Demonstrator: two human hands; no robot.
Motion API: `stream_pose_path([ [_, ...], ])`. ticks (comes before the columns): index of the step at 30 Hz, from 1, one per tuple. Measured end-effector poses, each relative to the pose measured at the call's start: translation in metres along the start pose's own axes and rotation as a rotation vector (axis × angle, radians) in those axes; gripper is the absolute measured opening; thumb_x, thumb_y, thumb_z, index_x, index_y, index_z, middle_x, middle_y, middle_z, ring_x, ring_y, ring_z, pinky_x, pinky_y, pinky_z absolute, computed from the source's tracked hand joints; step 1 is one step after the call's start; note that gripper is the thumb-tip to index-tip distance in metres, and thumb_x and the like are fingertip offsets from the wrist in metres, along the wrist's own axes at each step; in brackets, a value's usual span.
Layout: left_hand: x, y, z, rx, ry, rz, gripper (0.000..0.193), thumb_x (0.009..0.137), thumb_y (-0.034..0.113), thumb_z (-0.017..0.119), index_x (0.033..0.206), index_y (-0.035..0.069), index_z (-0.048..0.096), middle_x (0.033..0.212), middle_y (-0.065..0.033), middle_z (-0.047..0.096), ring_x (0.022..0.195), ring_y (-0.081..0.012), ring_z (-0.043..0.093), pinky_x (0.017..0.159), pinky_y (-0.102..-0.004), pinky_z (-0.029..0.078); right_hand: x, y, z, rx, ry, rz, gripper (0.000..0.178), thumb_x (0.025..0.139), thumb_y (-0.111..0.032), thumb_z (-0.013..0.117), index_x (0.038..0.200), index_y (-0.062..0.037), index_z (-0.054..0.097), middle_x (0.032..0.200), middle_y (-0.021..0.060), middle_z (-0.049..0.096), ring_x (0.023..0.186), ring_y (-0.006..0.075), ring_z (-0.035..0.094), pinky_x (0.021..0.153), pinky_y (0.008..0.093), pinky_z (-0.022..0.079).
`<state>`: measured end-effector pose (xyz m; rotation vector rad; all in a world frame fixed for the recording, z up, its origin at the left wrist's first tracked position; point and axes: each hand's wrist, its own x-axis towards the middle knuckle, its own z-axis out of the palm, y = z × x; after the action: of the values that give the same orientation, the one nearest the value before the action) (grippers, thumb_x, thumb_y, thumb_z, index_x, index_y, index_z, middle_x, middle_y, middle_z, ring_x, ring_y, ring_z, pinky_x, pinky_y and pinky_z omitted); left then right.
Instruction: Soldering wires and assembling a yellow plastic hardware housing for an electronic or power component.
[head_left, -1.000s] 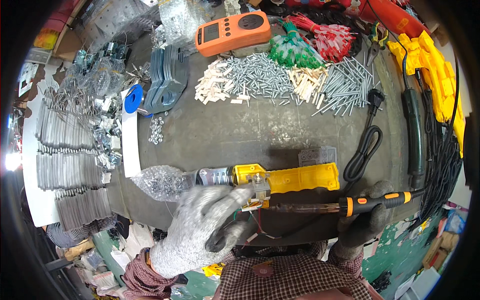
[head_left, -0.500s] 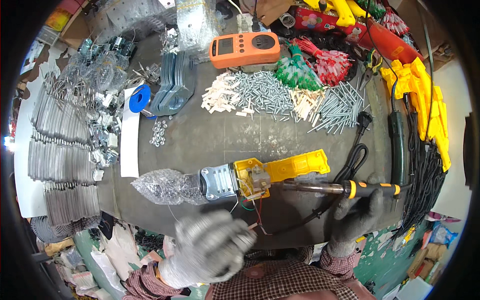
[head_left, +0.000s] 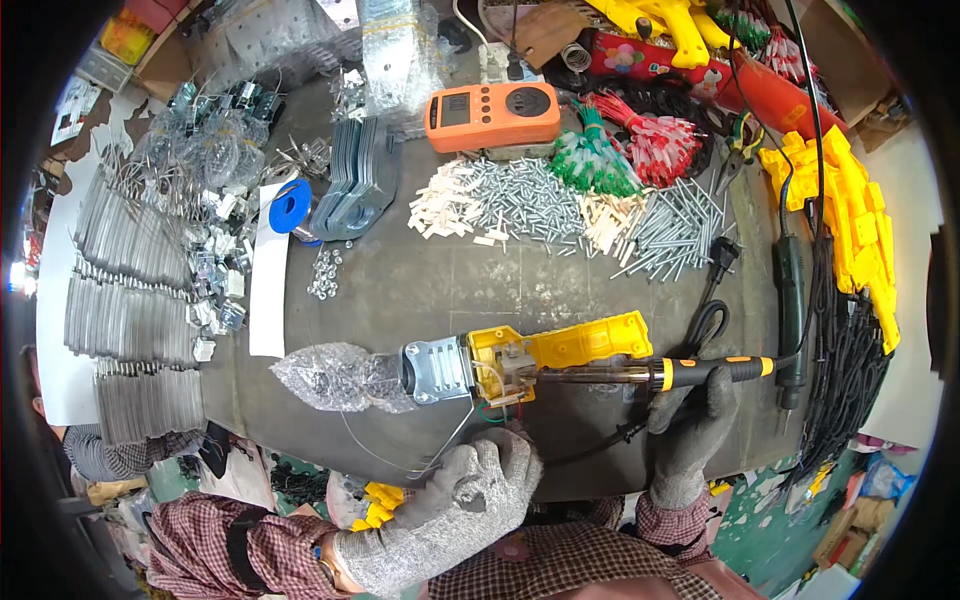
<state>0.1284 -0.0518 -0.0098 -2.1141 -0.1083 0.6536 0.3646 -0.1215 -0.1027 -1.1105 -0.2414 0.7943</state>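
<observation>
A soldering iron (head_left: 715, 372) with a black and orange handle is held in my right hand (head_left: 697, 425). Its metal barrel points left, its tip at the open yellow plastic housing (head_left: 590, 341). Inside the housing sits a small clear-grey block (head_left: 514, 367), with thin red and green wires (head_left: 492, 412) hanging below. Left of it, a silver metal bracket (head_left: 437, 367) joins a bubble-wrapped part (head_left: 340, 376). My left hand (head_left: 470, 497) is closed just below the housing, fingertips at the thin wires; what they pinch is hidden. A thin silvery wire (head_left: 375, 455) loops beside that hand.
An orange meter (head_left: 492, 117) stands at the back behind heaps of screws (head_left: 530, 197). A blue solder spool (head_left: 290, 206) and stacked metal plates (head_left: 352, 175) are at left. A dark electric screwdriver (head_left: 791, 310) and yellow housings (head_left: 845, 210) lie at right, near black cords (head_left: 845, 385).
My left hand has moved right and up toward the wires below the housing. The soldering iron in my right hand has shifted left, its tip now at the housing. The view has shifted slightly.
</observation>
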Motion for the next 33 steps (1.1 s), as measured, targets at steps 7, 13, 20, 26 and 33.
stream_pose_path([
  [7, -0.003, -0.024, -0.002, -0.598, 0.148, 0.066, 0.017, 0.079, 0.022, 0.061, 0.090, 0.010, 0.067, 0.082, 0.0001, 0.051, 0.074, -0.0140, 0.051, 0.062, -0.0303, 0.035, -0.004, -0.006, 0.012, 0.034, -0.080, -0.010, 0.044, 0.094, -0.038, 0.067, 0.112, -0.0009, 0.051, 0.069, 0.0081, 0.063, 0.049, 0.0162, 0.057, 0.044, 0.0260, 0.045],
  [13, 0.001, -0.014, -0.009, -0.634, 0.069, -0.073, 0.016, 0.079, 0.021, 0.060, 0.089, 0.010, 0.063, 0.077, 0.0014, 0.048, 0.068, -0.0113, 0.049, 0.058, -0.0293, 0.035, -0.002, 0.000, 0.013, 0.002, -0.130, -0.129, 0.037, 0.103, -0.035, 0.053, 0.111, 0.0015, 0.054, 0.057, 0.0068, 0.058, 0.038, 0.0139, 0.048, 0.036, 0.0258, 0.037],
  [20, 0.004, -0.015, -0.005, -0.644, 0.163, 0.002, 0.013, 0.083, 0.022, 0.058, 0.091, 0.012, 0.057, 0.076, 0.0008, 0.047, 0.070, -0.0119, 0.052, 0.060, -0.0299, 0.036, -0.003, 0.001, 0.010, -0.090, -0.068, -0.133, 0.038, 0.102, -0.037, 0.053, 0.111, -0.0002, 0.053, 0.059, 0.0088, 0.059, 0.039, 0.0155, 0.050, 0.035, 0.0260, 0.038],
  [26, 0.005, -0.028, 0.007, -0.700, 0.293, -0.051, 0.034, 0.080, 0.027, 0.062, 0.111, 0.011, 0.064, 0.099, -0.0061, 0.059, 0.085, -0.0187, 0.059, 0.066, -0.0289, 0.045, -0.008, -0.007, 0.008, -0.148, -0.080, -0.077, 0.043, 0.099, -0.043, 0.057, 0.111, -0.0027, 0.053, 0.063, 0.0093, 0.061, 0.042, 0.0166, 0.054, 0.036, 0.0267, 0.042],
  [33, 0.001, -0.030, 0.011, -0.905, 0.451, -0.121, 0.029, 0.083, 0.021, 0.066, 0.109, 0.011, 0.066, 0.104, -0.0080, 0.060, 0.092, -0.0210, 0.060, 0.069, -0.0294, 0.054, -0.011, 0.001, -0.008, -0.126, -0.005, 0.054, 0.055, 0.090, -0.049, 0.069, 0.103, -0.0003, 0.049, 0.063, 0.0087, 0.058, 0.044, 0.0185, 0.055, 0.039, 0.0277, 0.046],
])
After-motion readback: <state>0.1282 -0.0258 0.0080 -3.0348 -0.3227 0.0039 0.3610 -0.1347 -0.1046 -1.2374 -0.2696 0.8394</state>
